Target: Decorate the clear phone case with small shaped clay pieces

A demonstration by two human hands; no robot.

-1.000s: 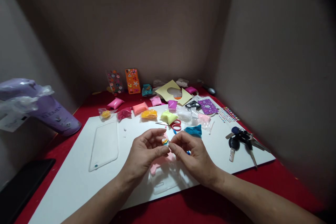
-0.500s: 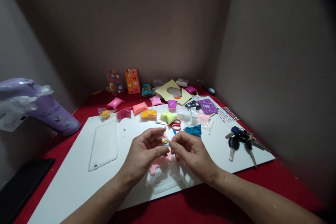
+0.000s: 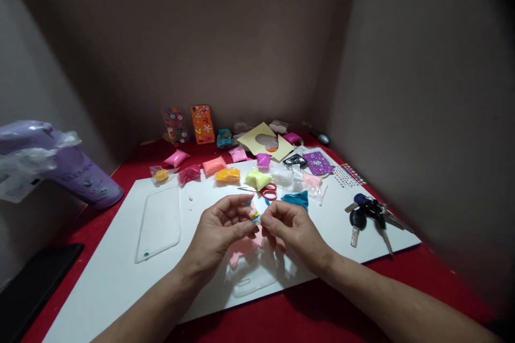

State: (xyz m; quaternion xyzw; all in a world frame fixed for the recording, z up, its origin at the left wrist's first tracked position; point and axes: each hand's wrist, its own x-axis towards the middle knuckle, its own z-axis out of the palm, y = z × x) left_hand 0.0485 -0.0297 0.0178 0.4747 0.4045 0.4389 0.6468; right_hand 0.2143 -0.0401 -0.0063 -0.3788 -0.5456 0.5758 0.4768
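Note:
My left hand (image 3: 221,230) holds a small striped clay piece (image 3: 255,216), white, orange and teal, between thumb and fingers. My right hand (image 3: 292,228) is closed in a pinch at the piece's right side; whether its fingertips grip the same piece or some other bit is hidden. Below both hands lies a clear phone case (image 3: 255,283) with pink clay (image 3: 241,251) spread on it, partly covered by the hands. Just beyond the fingertips are red-handled scissors (image 3: 269,191) and a packet of blue clay (image 3: 296,199).
A second clear phone case (image 3: 159,223) lies left on the white board (image 3: 108,262). Several coloured clay packets line the back edge, including a yellow one (image 3: 258,178). Keys (image 3: 368,214) sit at right, a purple bottle (image 3: 86,171) at left. Decorated cases (image 3: 203,124) lean at the back.
The striped clay piece has turned slightly and shifted a little to the right between my fingers. Both hands stay in nearly the same place.

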